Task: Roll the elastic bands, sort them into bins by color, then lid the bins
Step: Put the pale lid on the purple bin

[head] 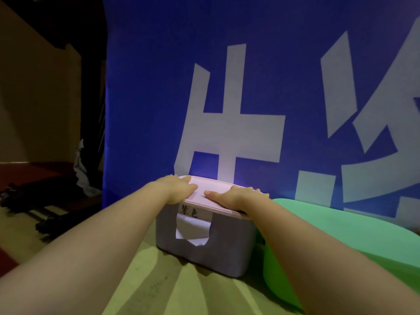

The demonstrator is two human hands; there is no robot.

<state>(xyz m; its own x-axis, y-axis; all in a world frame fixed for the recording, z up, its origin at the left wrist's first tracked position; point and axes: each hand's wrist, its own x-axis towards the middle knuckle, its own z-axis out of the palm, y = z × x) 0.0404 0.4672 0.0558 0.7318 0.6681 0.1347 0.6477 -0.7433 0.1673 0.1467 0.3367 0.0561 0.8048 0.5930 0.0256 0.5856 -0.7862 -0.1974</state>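
With left hand [179, 188] and right hand [235, 197] pressed flat, gripping nothing, on the lid [201, 195], uneven force may leave one edge unseated.

A lilac plastic bin [227, 251] is capped by a pale pink lid [216, 184]; a mint-green bin [329, 219] is seen at three o'clock

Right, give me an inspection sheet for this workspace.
Surface: olive flat surface, streaked with shadows.
Job's things: grey-purple plastic bin with handwritten label, pale pink lid on top; green rounded plastic piece beside it, right.
Clutter: nothing seen.
Grips: left hand and right hand press flat on the lid.
Cables: nothing seen.
Surroundings: blue banner with white characters behind; dark gear at left, too dim to identify.
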